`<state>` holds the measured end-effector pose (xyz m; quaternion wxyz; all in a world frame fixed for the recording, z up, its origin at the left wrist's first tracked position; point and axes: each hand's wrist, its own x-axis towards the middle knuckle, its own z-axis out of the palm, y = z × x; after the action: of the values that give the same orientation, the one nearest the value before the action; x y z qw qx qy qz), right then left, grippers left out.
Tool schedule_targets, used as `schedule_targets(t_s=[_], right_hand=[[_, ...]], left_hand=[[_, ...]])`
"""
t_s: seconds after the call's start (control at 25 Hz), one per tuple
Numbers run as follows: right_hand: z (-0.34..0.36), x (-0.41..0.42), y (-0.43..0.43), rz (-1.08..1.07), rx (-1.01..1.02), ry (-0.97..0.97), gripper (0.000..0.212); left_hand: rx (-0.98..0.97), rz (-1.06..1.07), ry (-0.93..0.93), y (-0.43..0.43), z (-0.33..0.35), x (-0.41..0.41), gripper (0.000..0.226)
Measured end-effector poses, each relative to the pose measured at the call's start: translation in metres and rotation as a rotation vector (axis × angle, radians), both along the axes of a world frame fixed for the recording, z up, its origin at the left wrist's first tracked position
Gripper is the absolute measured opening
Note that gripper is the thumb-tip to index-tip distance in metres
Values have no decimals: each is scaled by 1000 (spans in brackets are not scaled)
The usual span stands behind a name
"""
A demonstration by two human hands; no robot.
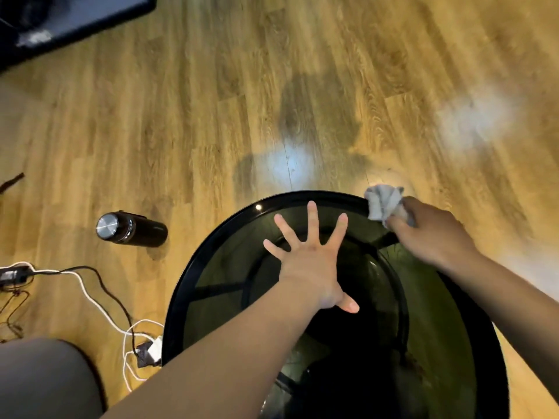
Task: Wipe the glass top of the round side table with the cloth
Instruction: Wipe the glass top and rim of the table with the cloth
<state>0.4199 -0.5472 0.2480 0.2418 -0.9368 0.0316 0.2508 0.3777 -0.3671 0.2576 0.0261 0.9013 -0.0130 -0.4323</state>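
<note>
Grey cloth [385, 204], bunched, sits at the table's [193, 285] one-o'clock rim, pinched in the right hand [435, 234]; the wipe appears to be working the edge. Left hand [308, 261] lies spread flat on the glass near centre, evidently steadying the top. Flask [131, 228] lies on the floor at nine o'clock, well apart.

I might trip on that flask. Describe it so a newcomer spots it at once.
Start at the round side table with the dark glass top. Look left across the wood floor to the flask, apart from the cables: a black cylinder with a shiny silver cap.
</note>
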Motion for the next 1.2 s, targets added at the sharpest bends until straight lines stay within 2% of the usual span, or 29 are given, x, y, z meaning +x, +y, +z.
schedule_targets(t_s=[0.12, 0.2, 0.28, 0.4, 0.48, 0.56, 0.64, 0.68, 0.76, 0.8, 0.88, 0.92, 1.0, 1.08, 1.2], right_hand=[[0, 60, 81, 322, -42, -32, 38], [0, 75, 112, 424, -1, -6, 39], [-7, 72, 101, 383, 19, -15, 35], [-12, 39, 28, 155, 65, -39, 40], [-17, -19, -35, -53, 93, -32, 42], [-10, -96, -75, -246, 39, -43, 57], [-24, -149, -104, -114, -158, -83, 80], [-29, -158, -114, -63, -220, -143, 83], [-13, -130, -106, 92, -250, -164, 76], [-6, -98, -87, 132, -241, -172, 65], [-11, -41, -48, 28, -71, -89, 47], [-13, -17, -26, 47, -30, -96, 43], [-18, 31, 23, 198, -14, -147, 47], [-18, 62, 61, 320, -10, -117, 50], [-16, 75, 71, 374, 103, -119, 45]], left_hand=[[15, -5, -4, -2, -2, -2, 145], [32, -5, -5, -1, 0, -3, 144], [36, -13, -3, -2, 1, -3, 143], [21, -5, -8, -1, 2, -4, 146], [15, -19, -20, 0, 1, -3, 146], [17, -24, -16, 0, 1, -3, 147], [22, -26, -14, -1, -1, -3, 147], [17, -23, -15, -1, -1, -3, 148], [3, -9, -18, -1, -3, -3, 148], [-1, 2, -17, 0, -3, -3, 147], [8, 16, -11, -2, -3, -3, 147], [14, 20, -9, -2, -3, -3, 147], [7, 42, -20, -1, -3, -3, 147], [-10, 68, -40, 0, -6, -3, 147], [-10, 97, -83, -1, -8, -6, 147]])
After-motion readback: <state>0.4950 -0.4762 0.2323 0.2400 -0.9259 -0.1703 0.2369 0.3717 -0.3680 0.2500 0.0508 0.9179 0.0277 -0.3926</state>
